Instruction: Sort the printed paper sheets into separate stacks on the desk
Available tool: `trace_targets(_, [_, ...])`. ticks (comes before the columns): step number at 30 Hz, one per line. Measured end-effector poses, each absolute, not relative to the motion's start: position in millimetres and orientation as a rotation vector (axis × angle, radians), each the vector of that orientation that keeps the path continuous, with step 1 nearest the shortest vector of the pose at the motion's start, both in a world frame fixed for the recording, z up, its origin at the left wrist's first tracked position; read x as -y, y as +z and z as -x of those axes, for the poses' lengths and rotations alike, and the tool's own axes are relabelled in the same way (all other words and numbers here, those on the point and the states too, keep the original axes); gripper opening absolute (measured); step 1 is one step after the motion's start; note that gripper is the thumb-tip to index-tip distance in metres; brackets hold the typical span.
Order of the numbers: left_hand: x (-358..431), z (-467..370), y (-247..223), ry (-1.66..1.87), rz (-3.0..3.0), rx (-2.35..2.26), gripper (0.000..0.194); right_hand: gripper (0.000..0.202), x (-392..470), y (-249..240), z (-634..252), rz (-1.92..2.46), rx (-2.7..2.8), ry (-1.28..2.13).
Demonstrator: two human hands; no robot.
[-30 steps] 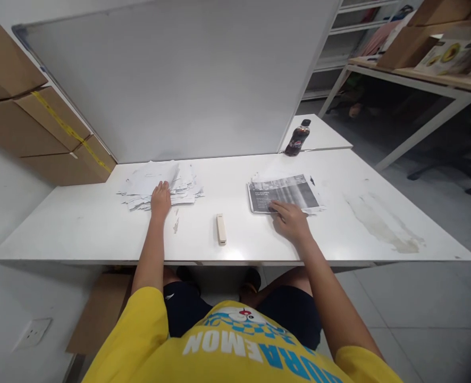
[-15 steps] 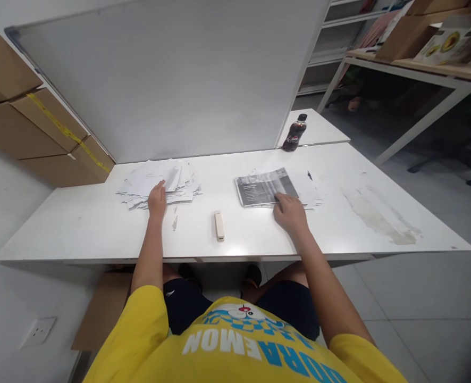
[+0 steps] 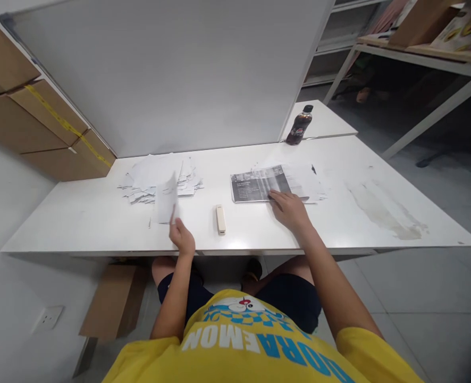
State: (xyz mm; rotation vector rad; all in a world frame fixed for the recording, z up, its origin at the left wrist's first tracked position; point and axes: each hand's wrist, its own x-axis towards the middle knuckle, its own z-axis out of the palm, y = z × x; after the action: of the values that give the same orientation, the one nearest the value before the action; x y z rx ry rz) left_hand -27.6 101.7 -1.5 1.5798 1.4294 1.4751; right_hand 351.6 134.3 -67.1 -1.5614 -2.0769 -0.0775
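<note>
My left hand (image 3: 182, 236) is closed on the lower edge of a sheet of paper (image 3: 165, 202), which stands partly raised in front of the left paper pile (image 3: 148, 173). My right hand (image 3: 290, 210) lies with its fingers stretched out on a dark printed sheet (image 3: 251, 185). That sheet rests on the right paper pile (image 3: 305, 183), covering part of it. Between the two hands, a small cream oblong object (image 3: 220, 219) lies on the white table; I cannot tell its kind.
A whiteboard (image 3: 171, 74) stands along the table's back edge. Cardboard boxes (image 3: 48, 133) are stacked at the left. A cola bottle (image 3: 300, 125) stands upright at the back right. Dried smears (image 3: 387, 210) mark the table (image 3: 100, 229) on the right.
My left hand has come off the left pile towards me and to the right, with a sheet lifted in it. My right hand remains on the dark printed sheet.
</note>
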Motion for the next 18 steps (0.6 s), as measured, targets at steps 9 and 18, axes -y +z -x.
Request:
trace_targets(9, [-62, 4, -47, 1.674, -1.539, -1.705, 0.039, 0.054, -139, -71, -353, 1.815, 1.840, -0.105])
trace_targets(18, [-69, 11, -63, 1.638, -1.533, -1.879, 0.039, 0.067, -140, -72, -363, 1.852, 1.637, -0.080])
